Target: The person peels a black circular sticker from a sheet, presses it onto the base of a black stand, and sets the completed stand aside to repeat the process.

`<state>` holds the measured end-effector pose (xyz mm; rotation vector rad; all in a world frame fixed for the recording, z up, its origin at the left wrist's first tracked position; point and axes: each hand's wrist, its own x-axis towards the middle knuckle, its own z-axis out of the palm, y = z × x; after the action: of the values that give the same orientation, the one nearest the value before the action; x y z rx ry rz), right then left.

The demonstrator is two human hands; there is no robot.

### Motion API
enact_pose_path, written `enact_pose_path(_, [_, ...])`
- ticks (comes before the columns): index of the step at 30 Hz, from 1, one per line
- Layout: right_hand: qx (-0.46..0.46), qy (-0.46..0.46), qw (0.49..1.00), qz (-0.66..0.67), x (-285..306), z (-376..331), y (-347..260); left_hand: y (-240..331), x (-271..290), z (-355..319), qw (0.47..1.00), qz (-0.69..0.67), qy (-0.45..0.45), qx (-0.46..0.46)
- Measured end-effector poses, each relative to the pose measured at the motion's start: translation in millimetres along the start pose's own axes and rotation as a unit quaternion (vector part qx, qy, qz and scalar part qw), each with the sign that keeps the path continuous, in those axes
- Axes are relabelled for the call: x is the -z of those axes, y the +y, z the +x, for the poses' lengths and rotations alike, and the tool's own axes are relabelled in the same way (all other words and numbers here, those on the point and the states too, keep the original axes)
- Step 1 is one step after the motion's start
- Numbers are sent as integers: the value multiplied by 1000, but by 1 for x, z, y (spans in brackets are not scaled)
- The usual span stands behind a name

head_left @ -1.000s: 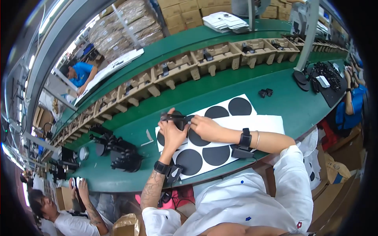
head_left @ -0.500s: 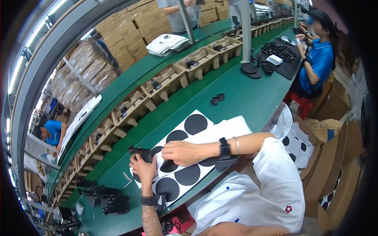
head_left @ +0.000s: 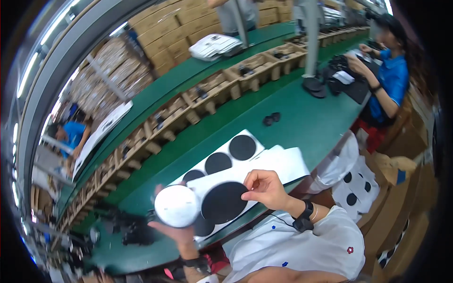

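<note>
My right hand (head_left: 268,190) pinches a black round sticker pad (head_left: 223,203) by its right edge, raised over the sticker sheets. To its left, my left hand (head_left: 178,233) holds a round part with a white face (head_left: 177,206) turned up; the rest of that part is hidden beneath. The pad and the white face are side by side, and I cannot tell if their edges touch. Below them lies a white sheet with rows of black discs (head_left: 242,147). Blank white backing paper (head_left: 288,162) covers part of it.
Black parts (head_left: 139,231) are heaped at the near left of the green table (head_left: 264,141). Small black pieces (head_left: 272,118) lie beyond the sheets. Cardboard trays (head_left: 203,96) line the conveyor. A co-worker in blue (head_left: 391,80) sits at the right, beside open cartons (head_left: 401,207).
My right hand has lifted a black pad off the sheet and moved right. My left hand has turned its part so the white round face shows. The view has shifted slightly.
</note>
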<state>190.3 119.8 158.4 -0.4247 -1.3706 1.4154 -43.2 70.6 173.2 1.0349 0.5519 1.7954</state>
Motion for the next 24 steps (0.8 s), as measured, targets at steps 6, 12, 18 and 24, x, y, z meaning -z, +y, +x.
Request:
enact_pose_path(6, [-136, -3, 962, 238, -57, -1, 22, -5, -34, -43, 991, 51, 122, 13])
enact_pose_path(12, [-150, 13, 960, 236, -80, -9, 25, 11, -26, -54, 989, 97, 107, 26])
enact_pose_path(18, [-149, 26, 966, 211, -96, -12, 22, 16, -18, -57, 996, 63, 60, 37])
enact_pose_path(24, [-144, 34, 965, 216, -101, -13, 28, 19, -13, -57, 995, 70, 52, 46])
